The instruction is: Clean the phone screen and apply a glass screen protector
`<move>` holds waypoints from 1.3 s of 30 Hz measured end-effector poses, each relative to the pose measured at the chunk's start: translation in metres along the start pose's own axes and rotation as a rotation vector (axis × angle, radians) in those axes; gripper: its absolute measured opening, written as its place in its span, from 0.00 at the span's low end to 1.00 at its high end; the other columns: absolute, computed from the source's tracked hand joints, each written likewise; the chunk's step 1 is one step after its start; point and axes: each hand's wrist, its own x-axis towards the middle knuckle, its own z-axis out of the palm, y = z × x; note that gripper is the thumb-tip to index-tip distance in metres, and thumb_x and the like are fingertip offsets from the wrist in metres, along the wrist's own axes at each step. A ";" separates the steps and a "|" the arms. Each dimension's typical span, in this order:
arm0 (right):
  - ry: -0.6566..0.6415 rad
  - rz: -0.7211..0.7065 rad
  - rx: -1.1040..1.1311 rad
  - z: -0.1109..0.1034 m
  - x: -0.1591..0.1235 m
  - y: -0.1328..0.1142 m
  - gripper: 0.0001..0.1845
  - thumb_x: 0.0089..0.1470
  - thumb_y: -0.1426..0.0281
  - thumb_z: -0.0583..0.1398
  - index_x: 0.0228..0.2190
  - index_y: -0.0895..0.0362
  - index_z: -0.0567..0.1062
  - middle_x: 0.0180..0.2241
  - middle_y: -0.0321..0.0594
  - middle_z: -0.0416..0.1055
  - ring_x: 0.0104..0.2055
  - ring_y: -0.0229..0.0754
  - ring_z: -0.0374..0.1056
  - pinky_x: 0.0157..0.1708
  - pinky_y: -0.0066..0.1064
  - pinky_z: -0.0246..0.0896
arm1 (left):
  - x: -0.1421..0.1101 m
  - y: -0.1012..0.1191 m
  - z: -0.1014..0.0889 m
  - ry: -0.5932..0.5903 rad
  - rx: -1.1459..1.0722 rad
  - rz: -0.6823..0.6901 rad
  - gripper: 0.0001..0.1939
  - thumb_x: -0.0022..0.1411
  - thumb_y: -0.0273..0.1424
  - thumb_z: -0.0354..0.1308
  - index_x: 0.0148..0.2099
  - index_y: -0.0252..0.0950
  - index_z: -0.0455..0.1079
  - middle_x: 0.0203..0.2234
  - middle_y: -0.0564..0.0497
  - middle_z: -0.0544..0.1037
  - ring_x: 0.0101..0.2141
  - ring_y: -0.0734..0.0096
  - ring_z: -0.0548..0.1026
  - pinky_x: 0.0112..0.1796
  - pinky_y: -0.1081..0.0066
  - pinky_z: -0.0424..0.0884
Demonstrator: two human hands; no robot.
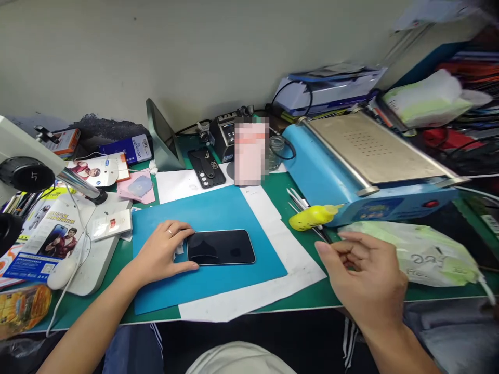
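A smartphone (pixel 221 247) with a dark screen lies face up on a blue mat (pixel 202 291). My left hand (pixel 166 253) grips its left end, thumb at the near edge and fingers at the far one. A small white piece, its kind unclear, shows beneath that palm. My right hand (pixel 364 272) hovers by the right side of the bench, fingers half curled and thumb apart from them. No held thing shows in it. Just beyond its thumb are thin pointed tools (pixel 298 200), partly covered by a yellow squeeze bottle (pixel 314 218).
At right stands a blue machine (pixel 323 171) with a metal top plate; a plastic-wrapped packet (pixel 429 254) lies before it. A microscope-like stand (pixel 95 254) is at left. Behind the mat are a black phone case (pixel 206 167) and a grey-green panel (pixel 166 137).
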 end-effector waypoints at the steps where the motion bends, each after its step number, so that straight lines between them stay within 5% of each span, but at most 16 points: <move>1: -0.002 -0.084 -0.004 0.001 -0.004 -0.004 0.17 0.61 0.56 0.64 0.45 0.53 0.73 0.24 0.32 0.74 0.21 0.38 0.69 0.24 0.30 0.66 | 0.000 0.000 0.000 0.002 -0.007 -0.001 0.36 0.65 0.55 0.62 0.66 0.40 0.63 0.60 0.40 0.72 0.56 0.47 0.71 0.56 0.47 0.69; 3: -0.097 -0.234 0.001 0.007 -0.006 -0.014 0.08 0.63 0.62 0.63 0.37 0.53 0.74 0.25 0.33 0.75 0.22 0.37 0.70 0.25 0.28 0.66 | 0.001 0.001 -0.001 0.008 -0.018 0.001 0.36 0.65 0.54 0.63 0.66 0.39 0.64 0.59 0.41 0.72 0.56 0.48 0.71 0.56 0.47 0.69; 6: -0.292 -0.325 0.087 0.021 0.002 -0.034 0.05 0.66 0.67 0.61 0.38 0.54 0.76 0.28 0.35 0.77 0.25 0.37 0.72 0.26 0.28 0.67 | 0.001 0.002 -0.002 0.011 -0.023 0.011 0.37 0.64 0.55 0.64 0.65 0.39 0.64 0.59 0.41 0.73 0.55 0.49 0.71 0.57 0.49 0.69; 13: -0.591 -0.402 0.113 0.050 0.019 -0.060 0.14 0.67 0.61 0.59 0.50 0.54 0.76 0.42 0.43 0.78 0.44 0.47 0.75 0.43 0.38 0.73 | -0.001 0.003 -0.001 0.005 -0.006 0.031 0.40 0.62 0.56 0.65 0.66 0.38 0.62 0.60 0.40 0.72 0.57 0.49 0.70 0.58 0.50 0.67; 18: -0.515 -0.482 0.084 0.052 0.015 -0.058 0.14 0.67 0.63 0.60 0.52 0.53 0.76 0.43 0.44 0.77 0.46 0.49 0.73 0.46 0.42 0.71 | -0.003 0.003 -0.011 0.005 0.063 0.010 0.41 0.61 0.56 0.66 0.65 0.36 0.63 0.57 0.39 0.72 0.52 0.49 0.70 0.54 0.50 0.68; 27: -0.404 -0.453 0.183 0.027 -0.005 -0.052 0.12 0.64 0.73 0.62 0.49 0.51 0.76 0.41 0.40 0.75 0.43 0.44 0.72 0.44 0.37 0.71 | -0.010 -0.006 -0.022 0.027 0.155 -0.102 0.07 0.68 0.31 0.52 0.44 0.37 0.70 0.37 0.47 0.75 0.37 0.60 0.71 0.38 0.61 0.66; 33: -0.425 -0.436 0.233 0.018 -0.027 -0.048 0.13 0.65 0.73 0.62 0.50 0.48 0.77 0.41 0.39 0.76 0.42 0.44 0.74 0.41 0.36 0.73 | -0.006 -0.002 -0.020 0.079 0.042 -0.088 0.08 0.73 0.29 0.50 0.43 0.37 0.71 0.36 0.49 0.77 0.37 0.65 0.74 0.38 0.66 0.68; 39: -0.423 -0.388 0.271 0.018 -0.027 -0.047 0.16 0.63 0.73 0.63 0.51 0.48 0.78 0.42 0.40 0.77 0.43 0.45 0.75 0.42 0.37 0.73 | -0.020 0.039 -0.025 0.057 0.261 -0.009 0.14 0.77 0.28 0.47 0.53 0.37 0.73 0.38 0.47 0.78 0.36 0.63 0.72 0.36 0.63 0.66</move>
